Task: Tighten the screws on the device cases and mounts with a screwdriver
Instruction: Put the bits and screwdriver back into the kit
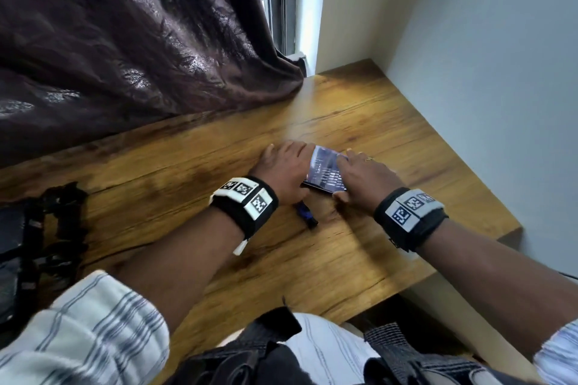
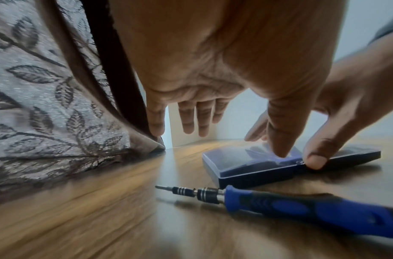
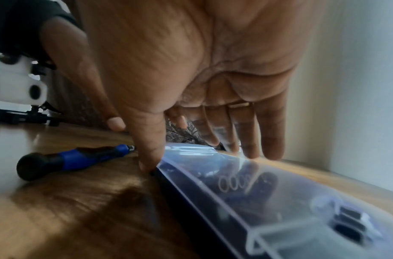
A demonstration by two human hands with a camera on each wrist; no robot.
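Note:
A flat dark blue bit case [image 1: 325, 170] with a clear lid [image 3: 246, 189] lies on the wooden table [image 1: 187, 197]. My right hand [image 1: 359, 172] spans it, thumb [image 2: 315, 159] against the near edge and fingers [image 3: 253, 140] reaching over the far side. My left hand [image 1: 281, 166] hovers at the case's left end with fingers straight and spread, its thumb [image 2: 282, 150] touching the lid. A blue and black screwdriver [image 2: 302, 208] lies loose on the table in front of the case, beside my left wrist, tip pointing left. No device case or mount with screws is visible.
A dark patterned curtain [image 1: 125, 40] hangs onto the table's back left. White walls [image 1: 469, 72] close the right side and far corner. Black straps and gear [image 1: 47, 228] lie at the left edge. The table's right edge [image 1: 488, 247] drops off close to my right wrist.

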